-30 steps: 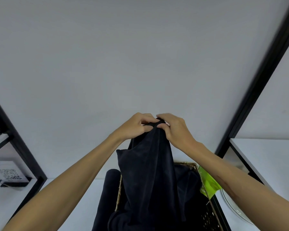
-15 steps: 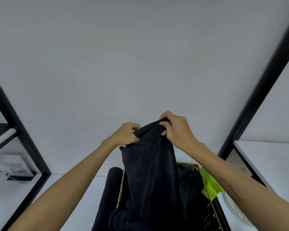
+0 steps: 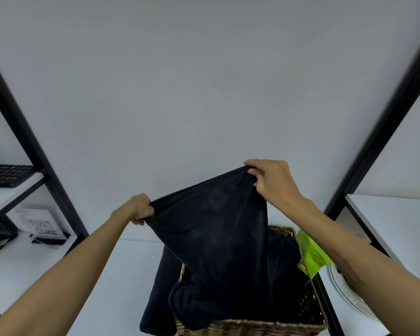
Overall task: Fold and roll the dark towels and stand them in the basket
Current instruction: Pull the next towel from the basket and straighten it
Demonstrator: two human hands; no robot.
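Head view: centre frame, the left hand (image 3: 138,209) and right hand (image 3: 272,183) each pinch an upper edge of a dark towel (image 3: 216,234), held spread above the wicker basket (image 3: 247,327) at lower centre. Other dark towels (image 3: 187,304) lie unrolled there; folding has evidently barely begun.

Navy towel (image 3: 211,229), tan woven basket (image 3: 247,327), lime-green cloth (image 3: 312,255)
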